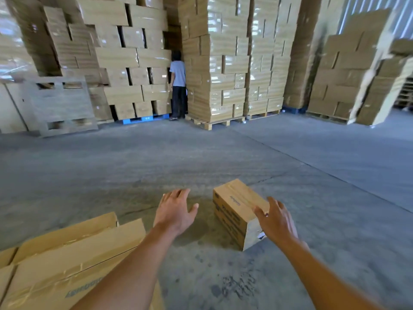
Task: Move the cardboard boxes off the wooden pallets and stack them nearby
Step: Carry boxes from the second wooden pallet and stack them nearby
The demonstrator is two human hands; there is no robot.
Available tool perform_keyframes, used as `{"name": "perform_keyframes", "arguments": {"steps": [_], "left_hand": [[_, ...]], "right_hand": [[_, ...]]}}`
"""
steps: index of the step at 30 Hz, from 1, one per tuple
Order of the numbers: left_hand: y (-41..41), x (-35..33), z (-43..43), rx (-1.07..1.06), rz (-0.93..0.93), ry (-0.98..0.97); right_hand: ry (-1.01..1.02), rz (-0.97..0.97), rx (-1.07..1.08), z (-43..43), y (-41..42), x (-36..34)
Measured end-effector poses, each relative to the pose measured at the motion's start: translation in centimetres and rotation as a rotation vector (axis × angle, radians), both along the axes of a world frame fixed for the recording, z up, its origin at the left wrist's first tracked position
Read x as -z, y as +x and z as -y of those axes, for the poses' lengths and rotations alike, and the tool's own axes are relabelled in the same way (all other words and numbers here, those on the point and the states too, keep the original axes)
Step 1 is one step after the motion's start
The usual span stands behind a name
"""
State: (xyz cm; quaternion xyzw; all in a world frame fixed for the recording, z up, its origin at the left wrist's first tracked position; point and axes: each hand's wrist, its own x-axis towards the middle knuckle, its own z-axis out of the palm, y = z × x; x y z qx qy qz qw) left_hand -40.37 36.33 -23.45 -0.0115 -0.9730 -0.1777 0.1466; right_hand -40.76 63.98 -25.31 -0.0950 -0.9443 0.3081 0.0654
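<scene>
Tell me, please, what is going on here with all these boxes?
A person reaches both open hands toward a small cardboard box on the concrete floor. The right hand is at its near end and the left hand is apart to its side, neither gripping it. More boxes lie at lower left. Farther back, another person stands between tall wrapped stacks on pallets.

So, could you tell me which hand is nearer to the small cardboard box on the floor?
Right. The right hand overlaps the cardboard box at its near right corner; the left hand hovers open to its left, bare floor between them.
</scene>
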Motion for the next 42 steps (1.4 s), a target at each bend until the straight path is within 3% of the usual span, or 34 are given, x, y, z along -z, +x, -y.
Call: {"name": "perform_keyframes", "arguments": {"steps": [9, 14, 24, 32, 42], "left_hand": [[-12.2, 2.5, -16.7, 0.117, 0.044, 0.036], [-17.6, 4.9, -20.3, 0.134, 0.108, 0.054], [-36.4, 10.9, -15.4, 0.11, 0.189, 0.034], [-54.8, 16.0, -10.3, 0.256, 0.333, -0.031], [-70.1, 28.7, -10.5, 0.361, 0.609, -0.005]], "right_hand": [[-0.003, 0.123, 0.13, -16.4, -7.8, 3.2], [0.003, 0.181, 0.147, -20.3, -13.9, 4.8], [-0.053, 0.274, 0.169, -15.1, -30.8, 11.3], [-0.181, 0.394, 0.363, -7.5, -44.4, 17.5], [-0.296, 0.666, 0.602, -5.2, -54.9, 29.1]]}}
